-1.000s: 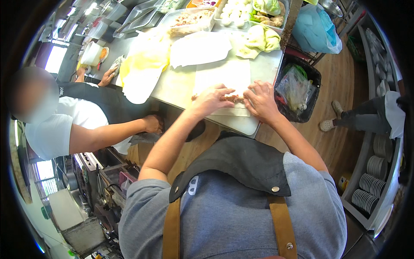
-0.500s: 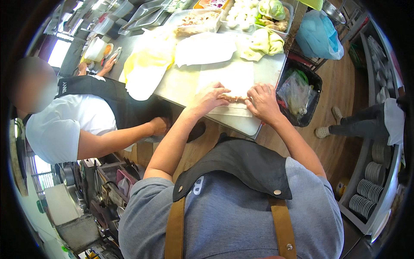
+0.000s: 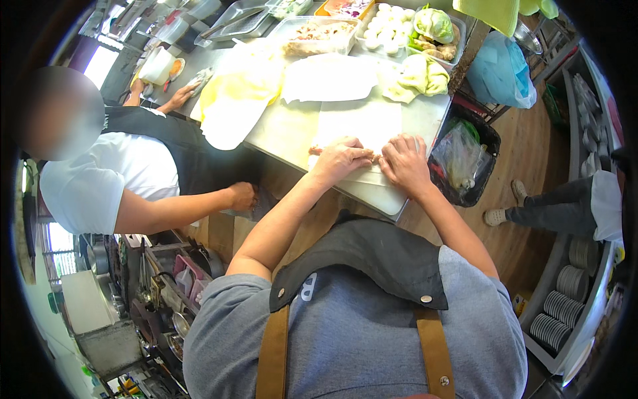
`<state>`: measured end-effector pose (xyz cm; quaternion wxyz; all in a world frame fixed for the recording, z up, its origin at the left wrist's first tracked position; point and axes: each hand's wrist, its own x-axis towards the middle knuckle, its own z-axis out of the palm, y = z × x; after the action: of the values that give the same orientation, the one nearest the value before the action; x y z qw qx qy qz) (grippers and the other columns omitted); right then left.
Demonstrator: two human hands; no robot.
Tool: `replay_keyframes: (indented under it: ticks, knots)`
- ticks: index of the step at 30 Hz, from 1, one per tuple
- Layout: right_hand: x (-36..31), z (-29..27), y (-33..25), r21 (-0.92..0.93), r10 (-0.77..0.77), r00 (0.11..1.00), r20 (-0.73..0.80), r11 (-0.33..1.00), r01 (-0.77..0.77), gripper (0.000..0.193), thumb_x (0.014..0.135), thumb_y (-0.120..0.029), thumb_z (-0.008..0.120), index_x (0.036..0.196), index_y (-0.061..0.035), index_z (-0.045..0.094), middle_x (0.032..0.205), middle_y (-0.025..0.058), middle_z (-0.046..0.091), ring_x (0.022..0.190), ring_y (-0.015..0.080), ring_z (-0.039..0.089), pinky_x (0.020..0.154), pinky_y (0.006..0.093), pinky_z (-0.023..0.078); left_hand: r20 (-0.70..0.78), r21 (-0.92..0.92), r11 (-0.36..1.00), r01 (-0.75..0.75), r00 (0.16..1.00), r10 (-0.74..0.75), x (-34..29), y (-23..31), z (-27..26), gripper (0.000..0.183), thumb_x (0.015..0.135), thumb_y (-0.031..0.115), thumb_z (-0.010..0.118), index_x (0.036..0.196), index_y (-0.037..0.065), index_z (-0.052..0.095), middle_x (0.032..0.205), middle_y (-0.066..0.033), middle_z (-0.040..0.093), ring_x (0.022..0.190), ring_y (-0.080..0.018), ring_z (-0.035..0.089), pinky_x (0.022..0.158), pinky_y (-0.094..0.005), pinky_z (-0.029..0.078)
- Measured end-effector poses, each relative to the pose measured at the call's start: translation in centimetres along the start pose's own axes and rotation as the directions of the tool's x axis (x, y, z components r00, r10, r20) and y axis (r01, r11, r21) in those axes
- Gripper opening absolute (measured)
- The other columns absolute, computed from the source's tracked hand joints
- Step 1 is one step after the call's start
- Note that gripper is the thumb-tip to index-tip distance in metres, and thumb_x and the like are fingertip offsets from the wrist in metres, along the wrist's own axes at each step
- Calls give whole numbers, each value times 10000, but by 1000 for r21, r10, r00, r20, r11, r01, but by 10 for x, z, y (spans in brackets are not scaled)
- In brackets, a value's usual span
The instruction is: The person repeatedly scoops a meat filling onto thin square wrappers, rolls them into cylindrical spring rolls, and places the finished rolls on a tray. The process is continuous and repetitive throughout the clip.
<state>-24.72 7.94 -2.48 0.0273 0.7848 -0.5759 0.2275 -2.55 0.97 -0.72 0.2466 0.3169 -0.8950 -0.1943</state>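
On a pale, thin sheet (image 3: pixel 359 123) lies a thin strip of brownish filling (image 3: pixel 314 151), its left end showing past my left hand. My left hand (image 3: pixel 340 161) is closed over this strip, fingers curled and pressed down. Close beside it, my right hand (image 3: pixel 407 164) has its fingertips bent onto the strip's other end; the part under the fingers is hidden. Both hands rest near the front edge of the white board (image 3: pixel 282 136). Beyond them lie a stack of white sheets (image 3: pixel 329 78) and a crumpled light-green cloth or leafy piece (image 3: pixel 419 76).
Behind stand a plastic tub of chopped brown filling (image 3: pixel 318 33), a tub of round white pieces (image 3: pixel 385 30) and a cabbage (image 3: pixel 433 24). A yellow-white cloth (image 3: pixel 236 106) lies left, beside a co-worker (image 3: pixel 139 153). Right of the table is a black bin (image 3: pixel 488 143).
My left hand has shifted right along the strip, closer to my right hand, uncovering its left end. The view has moved slightly. The co-worker's far hand still holds a cloth.
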Motion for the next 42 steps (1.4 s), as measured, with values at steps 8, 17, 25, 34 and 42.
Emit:
replay_keyframes:
  ticks: [8, 17, 25, 34, 42]
  knots:
    - [-3, -3, 10, 145, 5, 999, 43, 989, -11, 313, 940, -340, 637, 1182, -142, 659, 1222, 96, 580, 1299, 310, 476, 1130, 574, 281, 35, -124, 966, 228, 974, -225, -1, 16, -26, 225, 934, 214, 729, 1122, 102, 778, 1096, -84, 730, 1005, -276, 698, 897, -375, 548]
    - [2, -11, -10, -103, -155, 977, 145, 980, 171, 497, 954, -372, 631, 1444, -304, 584, 1444, 84, 488, 1414, 351, 362, 1130, 702, 259, 65, 42, 872, 487, 870, -489, -39, -40, -87, 293, 966, 281, 707, 1173, 84, 771, 1145, -130, 751, 1079, -301, 696, 979, -372, 530]
    - [17, 7, -28, -79, -200, 958, 207, 972, 220, 495, 999, -427, 573, 1482, -320, 548, 1517, 91, 459, 1431, 373, 347, 1148, 719, 205, 74, 22, 961, 277, 958, -278, -40, -44, -76, 214, 914, 150, 739, 1081, 22, 775, 1010, -100, 741, 916, -241, 721, 847, -334, 570]
    - [21, -11, -13, 111, -113, 993, 42, 988, 108, 434, 960, -304, 622, 1374, -176, 633, 1396, 139, 523, 1337, 355, 442, 1107, 582, 310, 167, 8, 950, 311, 937, -308, -29, -28, -68, 303, 859, 253, 806, 1102, 75, 776, 1057, -74, 721, 895, -236, 722, 837, -334, 572]
    - [9, 1, 1, 152, -53, 993, -102, 986, 68, 393, 938, -278, 637, 1306, -139, 653, 1310, 141, 569, 1268, 349, 490, 1073, 507, 361, 151, 41, 978, 202, 967, -206, -16, -31, -58, 245, 826, 248, 813, 1022, 100, 799, 962, -68, 709, 905, -241, 695, 833, -366, 558]
